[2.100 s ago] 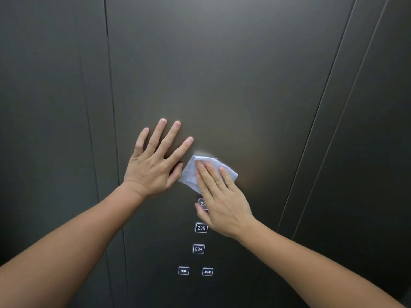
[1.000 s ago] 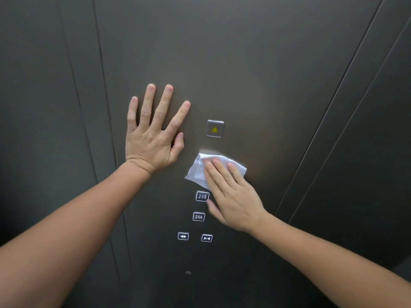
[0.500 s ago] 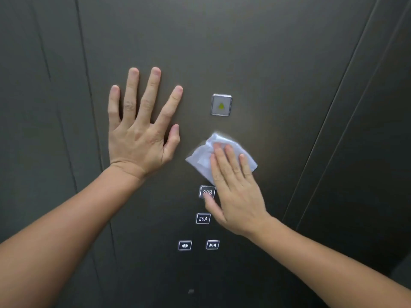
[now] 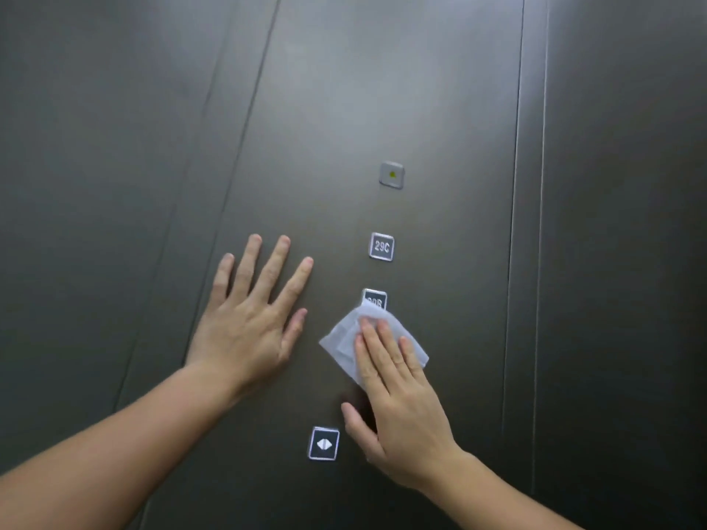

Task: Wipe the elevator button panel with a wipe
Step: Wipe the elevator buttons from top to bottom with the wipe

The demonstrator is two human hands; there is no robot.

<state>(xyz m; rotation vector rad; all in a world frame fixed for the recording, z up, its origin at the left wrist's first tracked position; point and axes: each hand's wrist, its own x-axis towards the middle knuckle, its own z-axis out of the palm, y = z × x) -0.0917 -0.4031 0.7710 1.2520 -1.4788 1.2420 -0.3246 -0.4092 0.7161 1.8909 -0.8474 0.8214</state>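
Observation:
The dark brushed-metal button panel [image 4: 382, 109] fills the view. My right hand [image 4: 398, 407] presses a folded white wipe [image 4: 340, 340] flat against it, fingers on top. The wipe overlaps the lower edge of the 29B button [image 4: 374, 298] and hides the button below it. Above stand the 29C button [image 4: 381, 247] and a square button with a yellow mark [image 4: 391, 175]. The door-open button [image 4: 324, 444] sits just left of my right thumb. My left hand [image 4: 248, 319] lies flat on the panel, fingers spread, to the left of the wipe.
Vertical seams [image 4: 245, 128] [image 4: 516, 185] border the panel strip on either side, with further dark wall panels [image 4: 95, 185] beyond them.
My right hand has slid the wipe down the button column, uncovering 29C and covering 29A. The view has shifted so the buttons sit higher. My left hand stays flat on the panel.

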